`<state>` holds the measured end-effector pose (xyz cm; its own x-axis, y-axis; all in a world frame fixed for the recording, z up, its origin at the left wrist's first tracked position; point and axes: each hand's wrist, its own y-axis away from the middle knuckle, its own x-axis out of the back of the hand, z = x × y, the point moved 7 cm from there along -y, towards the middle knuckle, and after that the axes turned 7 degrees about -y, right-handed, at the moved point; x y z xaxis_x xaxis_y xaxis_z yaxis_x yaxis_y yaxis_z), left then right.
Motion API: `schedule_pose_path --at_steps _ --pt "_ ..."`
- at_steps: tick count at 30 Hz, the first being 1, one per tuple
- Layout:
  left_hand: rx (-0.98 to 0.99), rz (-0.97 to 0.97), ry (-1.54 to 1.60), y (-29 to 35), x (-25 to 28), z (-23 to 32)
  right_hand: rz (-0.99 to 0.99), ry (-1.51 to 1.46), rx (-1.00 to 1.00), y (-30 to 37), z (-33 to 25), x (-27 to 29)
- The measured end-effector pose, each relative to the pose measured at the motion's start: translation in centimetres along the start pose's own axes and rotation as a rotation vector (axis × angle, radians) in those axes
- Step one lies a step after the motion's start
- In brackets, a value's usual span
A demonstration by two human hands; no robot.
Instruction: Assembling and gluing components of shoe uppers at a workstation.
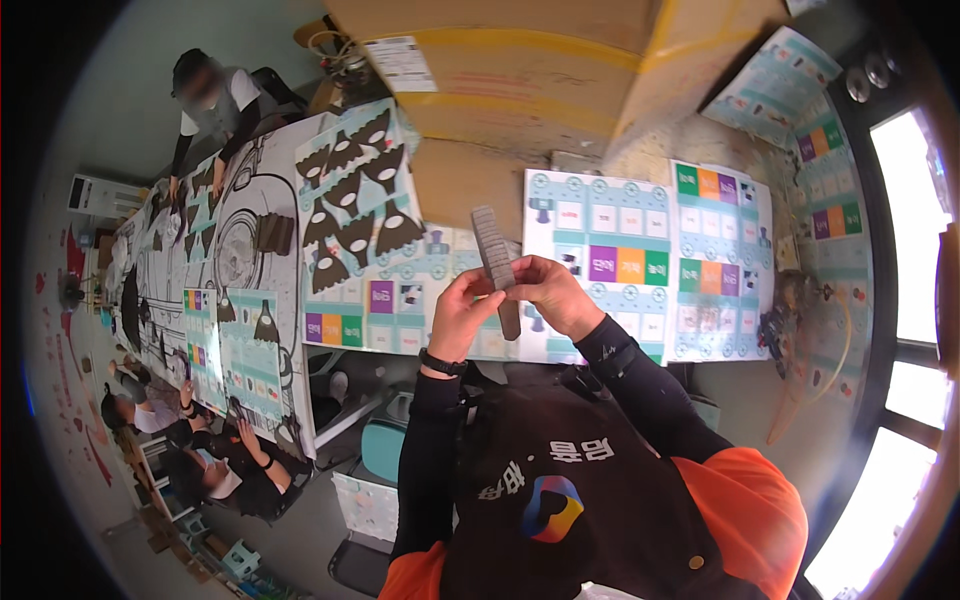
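Note:
In front of my chest, over the table's near edge, I hold a long, narrow grey-brown strip [492, 245] with ridges across its upper part. It stands tilted, its top leaning left. Whether it is one piece or a stack of thin pieces I cannot tell. My left hand [464, 312] pinches it from the left around its middle. From the right, my right hand [556, 294] grips it at the same height, and the fingertips of both hands nearly meet. Printed sheets [600, 215] with coloured blocks lie just beyond and to the right of my hands.
Sheets with dark cut-out-like shapes [345, 190] lie on the table to the left, near a small dark stack [275, 235]. A big cardboard box [520, 80] stands behind. Other people work at the far left. A teal stool [385, 448] stands below the table.

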<state>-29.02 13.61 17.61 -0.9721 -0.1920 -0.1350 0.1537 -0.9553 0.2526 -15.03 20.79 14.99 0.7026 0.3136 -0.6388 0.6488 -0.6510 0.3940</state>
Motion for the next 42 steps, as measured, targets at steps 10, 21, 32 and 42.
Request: schedule_pose_path --at_steps 10,21,32,42 --pt "-0.012 0.007 0.080 3.2 41.9 2.6 -0.058 0.027 0.010 -19.6 19.0 -32.0" --pt "0.030 0.516 -0.066 0.5 86.9 0.0 -0.056 0.741 0.098 -36.2 28.3 -49.6" --pt "0.074 0.686 -0.490 -21.4 124.7 -8.2 0.554 0.790 -0.132 -36.6 29.0 -31.7" --pt "0.339 0.786 -1.275 -26.6 125.1 -9.8 0.764 1.050 -0.097 -44.3 30.1 -18.9"
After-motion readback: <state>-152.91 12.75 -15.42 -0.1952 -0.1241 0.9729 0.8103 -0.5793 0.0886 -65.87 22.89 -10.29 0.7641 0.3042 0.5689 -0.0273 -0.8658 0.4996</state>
